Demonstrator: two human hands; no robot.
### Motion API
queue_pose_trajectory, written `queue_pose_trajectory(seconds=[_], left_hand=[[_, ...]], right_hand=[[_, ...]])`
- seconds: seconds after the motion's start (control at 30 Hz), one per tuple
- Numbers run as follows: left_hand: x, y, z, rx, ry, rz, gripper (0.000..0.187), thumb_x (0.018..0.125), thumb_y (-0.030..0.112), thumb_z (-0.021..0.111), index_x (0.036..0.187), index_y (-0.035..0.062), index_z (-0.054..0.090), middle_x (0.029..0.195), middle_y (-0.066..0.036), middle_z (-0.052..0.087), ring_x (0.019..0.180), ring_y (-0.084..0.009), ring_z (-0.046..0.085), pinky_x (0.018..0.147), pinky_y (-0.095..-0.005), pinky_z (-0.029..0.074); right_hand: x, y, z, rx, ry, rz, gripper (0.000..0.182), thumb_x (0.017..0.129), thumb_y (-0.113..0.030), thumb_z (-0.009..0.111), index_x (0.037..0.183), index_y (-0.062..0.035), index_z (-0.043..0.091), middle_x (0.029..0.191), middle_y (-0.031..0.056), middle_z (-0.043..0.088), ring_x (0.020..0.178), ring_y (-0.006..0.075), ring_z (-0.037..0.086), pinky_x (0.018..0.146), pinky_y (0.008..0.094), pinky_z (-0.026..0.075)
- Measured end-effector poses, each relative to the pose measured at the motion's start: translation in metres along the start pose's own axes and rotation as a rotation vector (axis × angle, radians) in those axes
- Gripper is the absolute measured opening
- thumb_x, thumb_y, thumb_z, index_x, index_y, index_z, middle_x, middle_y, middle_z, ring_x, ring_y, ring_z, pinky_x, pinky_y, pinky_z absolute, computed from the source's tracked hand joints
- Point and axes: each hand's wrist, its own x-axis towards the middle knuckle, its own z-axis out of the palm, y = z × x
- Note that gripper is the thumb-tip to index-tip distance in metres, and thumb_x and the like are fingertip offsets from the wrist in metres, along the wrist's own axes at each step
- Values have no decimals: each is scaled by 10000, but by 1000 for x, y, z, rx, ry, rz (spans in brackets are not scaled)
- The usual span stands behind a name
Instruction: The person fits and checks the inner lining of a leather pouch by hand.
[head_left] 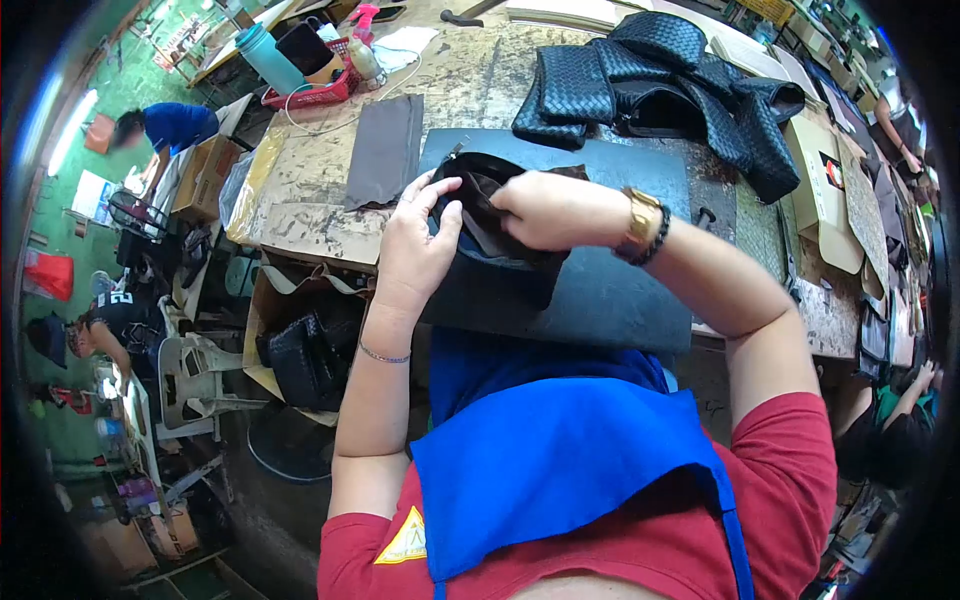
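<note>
A dark bag (535,283) with a brownish lining (490,236) sits open on a black board (630,300) in front of me. My left hand (420,235) grips the bag's left rim, thumb on the inner side and fingers near the edge. At the bag's mouth, my right hand (565,210) is closed on the lining, its fingertips partly hidden in the opening. A small metal zipper pull (455,152) shows at the far rim. Several black woven-pattern bags (650,90) lie in a pile beyond the board.
A flat dark brown piece (385,150) lies left of the board. Behind it stands a red basket (320,92) with a teal bottle (268,60). Below the table's left edge, a cardboard box (262,330) holds black woven pieces. Co-workers (180,125) are at both sides.
</note>
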Motion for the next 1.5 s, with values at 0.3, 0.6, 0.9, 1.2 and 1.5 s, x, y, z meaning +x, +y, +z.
queue_pose_trajectory(seconds=[0.3, 0.6, 0.9, 1.2, 1.5], left_hand=[[-1, 4, 12, 124, 53, 5, 398, 939, 174, 522, 1282, -22, 570, 1310, -227, 559, 1149, -398, 579, 978, -419, 467], [-3, 8, 5, 92, 21, 2, 389, 949, 264, 558, 1217, -9, 632, 1288, -239, 580, 1119, -396, 600, 958, -420, 480], [0, 16, 4, 92, 119, -56, 446, 876, 435, 674, 986, 4, 711, 1186, -228, 640, 1049, -380, 641, 892, -416, 514], [0, 10, 1, 138, 51, -145, 185, 774, 188, 737, 862, 26, 728, 1135, -233, 663, 1071, -343, 652, 911, -380, 508], [6, 23, -3, 203, 17, -119, 146, 770, 165, 679, 844, 39, 676, 1173, -197, 651, 934, -341, 679, 791, -396, 538]], right_hand=[[31, -16, 16, 1415, 200, 288, 253, 962, -48, 450, 1140, -83, 627, 960, 16, 644, 823, 111, 601, 660, 299, 537], [21, 14, 43, -134, -183, -87, 271, 896, -108, 519, 1081, 87, 549, 865, 279, 661, 735, 371, 678, 680, 457, 533], [4, -10, -22, 199, -156, -28, 434, 996, -296, 419, 1252, 45, 497, 1026, 289, 633, 950, 390, 636, 843, 444, 495], [-8, -12, 2, 242, 214, -197, 286, 969, -239, 562, 982, 31, 655, 851, 204, 673, 768, 278, 666, 727, 370, 517], [-7, -16, -7, 167, 563, -103, 319, 803, -186, 712, 1095, -74, 654, 860, 83, 690, 798, 244, 671, 700, 338, 526]])
